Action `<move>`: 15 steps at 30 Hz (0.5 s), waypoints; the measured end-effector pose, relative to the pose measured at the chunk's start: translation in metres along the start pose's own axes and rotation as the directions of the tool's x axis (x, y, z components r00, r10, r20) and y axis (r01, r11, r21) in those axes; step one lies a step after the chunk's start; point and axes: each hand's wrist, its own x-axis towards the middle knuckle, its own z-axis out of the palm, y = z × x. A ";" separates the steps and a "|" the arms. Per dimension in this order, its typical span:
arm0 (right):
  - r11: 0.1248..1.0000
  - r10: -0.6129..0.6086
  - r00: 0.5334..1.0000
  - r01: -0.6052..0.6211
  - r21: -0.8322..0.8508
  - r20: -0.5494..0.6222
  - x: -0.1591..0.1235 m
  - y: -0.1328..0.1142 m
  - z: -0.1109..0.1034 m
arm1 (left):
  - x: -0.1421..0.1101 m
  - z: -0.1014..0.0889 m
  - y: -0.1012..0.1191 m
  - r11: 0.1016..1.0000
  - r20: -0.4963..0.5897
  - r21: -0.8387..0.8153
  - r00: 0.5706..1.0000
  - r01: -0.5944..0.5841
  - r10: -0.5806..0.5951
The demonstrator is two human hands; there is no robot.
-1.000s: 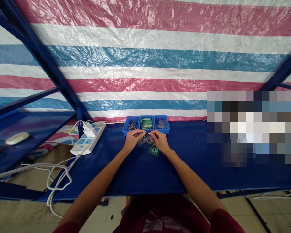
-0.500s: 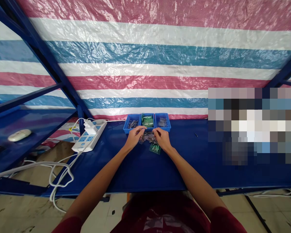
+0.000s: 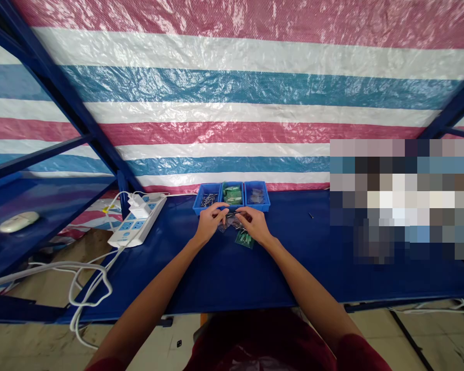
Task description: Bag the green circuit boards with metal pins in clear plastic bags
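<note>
My left hand (image 3: 210,222) is closed, thumb and forefinger bent together at the front edge of the blue bins. Opposite it, my right hand (image 3: 256,224) is closed in a similar pinch. Whatever sits between the fingertips is too small to make out. Just below them lie small clear plastic bags (image 3: 225,225) with dark parts, partly hidden by the fingers. A green packet (image 3: 245,239) of light green pieces rests beside my right hand, on the blue table (image 3: 216,278).
Behind my hands stand a blue bin of metal screw-like pieces (image 3: 209,200), a bin of green packets (image 3: 232,195) and a bin of clear bags (image 3: 257,196). A white power strip (image 3: 139,222) with cables is on the left. One small dark piece (image 3: 311,215) lies right.
The view has shifted slightly, so the scene sits a little further left. My fingertips have bent inward, and my right fingers now reach further over the small bags.
</note>
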 end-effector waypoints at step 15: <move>0.997 -0.055 0.994 0.060 -0.051 0.092 -0.001 -0.001 0.001 | -0.003 0.003 0.003 0.994 0.086 -0.107 0.996 0.033 -0.023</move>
